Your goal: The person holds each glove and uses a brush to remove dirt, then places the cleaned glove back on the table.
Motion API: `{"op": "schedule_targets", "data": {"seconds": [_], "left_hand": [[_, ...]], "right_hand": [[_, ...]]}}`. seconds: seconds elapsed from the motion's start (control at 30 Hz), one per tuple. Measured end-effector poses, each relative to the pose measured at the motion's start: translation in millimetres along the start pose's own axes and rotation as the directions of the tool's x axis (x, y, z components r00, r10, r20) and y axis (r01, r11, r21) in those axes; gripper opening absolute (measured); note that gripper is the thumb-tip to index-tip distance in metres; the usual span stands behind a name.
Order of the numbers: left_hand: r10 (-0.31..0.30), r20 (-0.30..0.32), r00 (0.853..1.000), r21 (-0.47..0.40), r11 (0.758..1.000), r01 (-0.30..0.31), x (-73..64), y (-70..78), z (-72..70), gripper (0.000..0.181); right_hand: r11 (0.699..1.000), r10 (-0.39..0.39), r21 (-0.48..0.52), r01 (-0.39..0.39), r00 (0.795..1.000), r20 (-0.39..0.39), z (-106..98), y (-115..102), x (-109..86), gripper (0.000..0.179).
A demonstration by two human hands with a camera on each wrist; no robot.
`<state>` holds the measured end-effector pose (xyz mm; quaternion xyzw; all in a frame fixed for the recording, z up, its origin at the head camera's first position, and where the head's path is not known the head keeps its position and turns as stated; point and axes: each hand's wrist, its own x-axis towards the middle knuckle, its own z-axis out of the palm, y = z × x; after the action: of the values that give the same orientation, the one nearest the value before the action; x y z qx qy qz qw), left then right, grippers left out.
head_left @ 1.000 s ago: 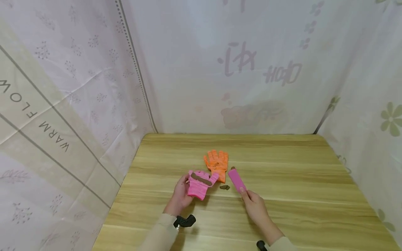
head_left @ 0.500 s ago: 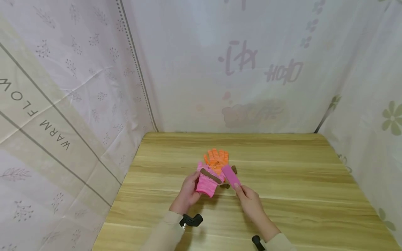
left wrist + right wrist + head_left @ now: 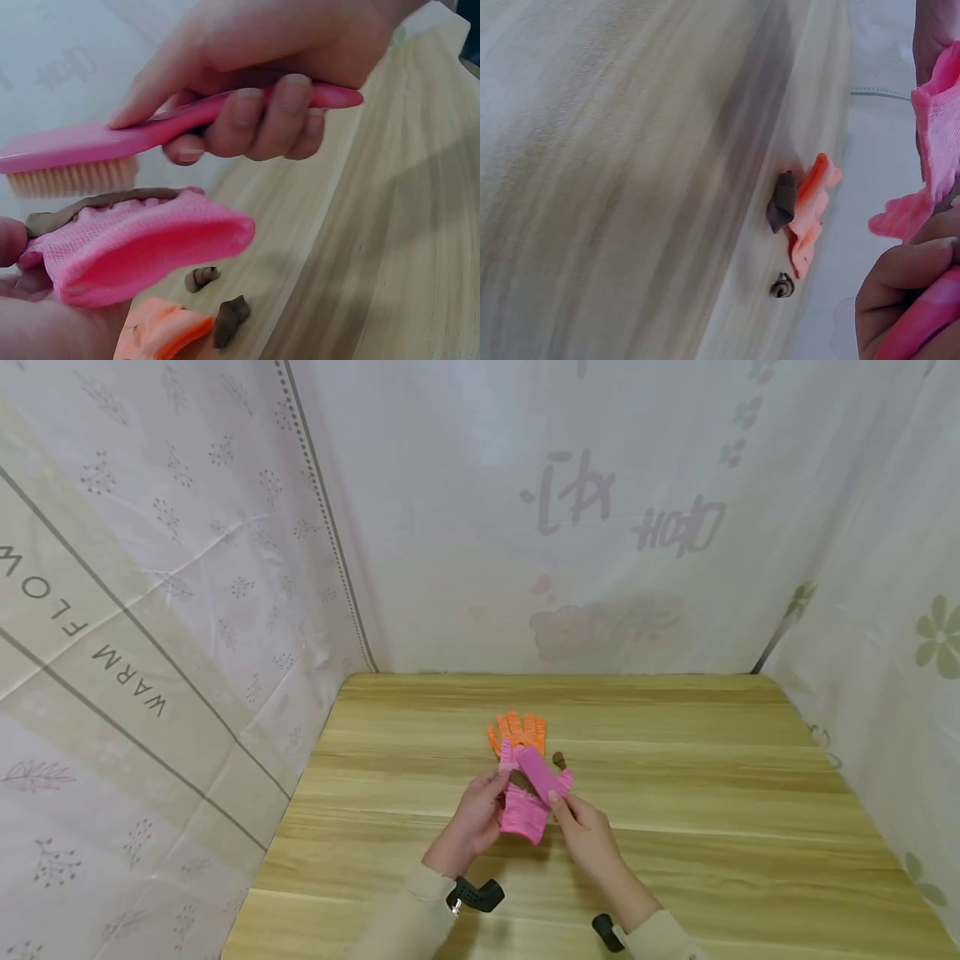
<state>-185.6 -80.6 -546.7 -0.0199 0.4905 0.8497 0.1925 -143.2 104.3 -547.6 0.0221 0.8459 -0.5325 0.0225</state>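
My left hand (image 3: 476, 817) holds a pink knit glove (image 3: 523, 818) up over the table, its palm under the glove and the thumb at the near side. Across the glove lies a flattened brown clay-like strip (image 3: 112, 201). In my right hand (image 3: 590, 837) is a pink scrub brush (image 3: 537, 772), its handle gripped by curled fingers. Pale bristles (image 3: 71, 178) face down, close over the brown strip in the left wrist view. From the head view, the brush overlaps the glove and hides part of the strip.
An orange glove (image 3: 517, 727) lies flat on the wooden table (image 3: 690, 760), partly covered by the pink one in the head view. Beside it are a folded brown lump (image 3: 231, 321) and a small coiled brown lump (image 3: 202, 278). Printed cloth (image 3: 450, 527) hangs behind the table.
My left hand has brought the pink glove rightward. The brush in my right hand has moved left, from beside the glove to over it.
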Motion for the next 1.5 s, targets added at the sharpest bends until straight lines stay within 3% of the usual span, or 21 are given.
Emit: {"op": "schedule_targets", "data": {"seconds": [0.1, 0.3, 0.57, 0.8, 1.27, 1.5], "left_hand": [[-0.01, -0.01, 1.0, 0.045, 0.999, 0.01, -0.2, -1.3, 2.2, 0.034], [-0.028, -0.019, 0.999, 0.052, 0.998, 0.029, -1.5, -4.1, 6.0, 0.029], [-0.003, -0.012, 1.0, 0.094, 0.996, 0.004, -1.5, -12.2, 11.2, 0.028], [0.002, -0.053, 0.999, 0.093, 0.996, 0.003, -0.6, -15.4, 13.1, 0.031], [0.032, -0.124, 0.992, 0.142, 0.99, -0.014, 0.4, -13.1, 13.4, 0.027], [-0.001, -0.09, 0.996, 0.096, 0.995, 0.01, 2.0, -8.4, 12.0, 0.033]], "right_hand": [[1.0, -0.012, -0.019, 0.011, 1.0, -0.009, 1, -5, 0.7, 0.05], [0.999, -0.033, -0.012, 0.033, 0.999, -0.013, 4, -13, 1.6, 0.046], [0.999, -0.046, -0.003, 0.046, 0.999, -0.011, 8, -18, 0.8, 0.044], [0.997, -0.071, -0.029, 0.071, 0.998, 0.002, 9, -17, 1.4, 0.046], [0.997, -0.045, -0.056, 0.047, 0.999, 0.026, 9, -19, 0.5, 0.045], [0.995, -0.037, -0.096, 0.039, 0.999, 0.027, 9, -19, 2.2, 0.048]]}}
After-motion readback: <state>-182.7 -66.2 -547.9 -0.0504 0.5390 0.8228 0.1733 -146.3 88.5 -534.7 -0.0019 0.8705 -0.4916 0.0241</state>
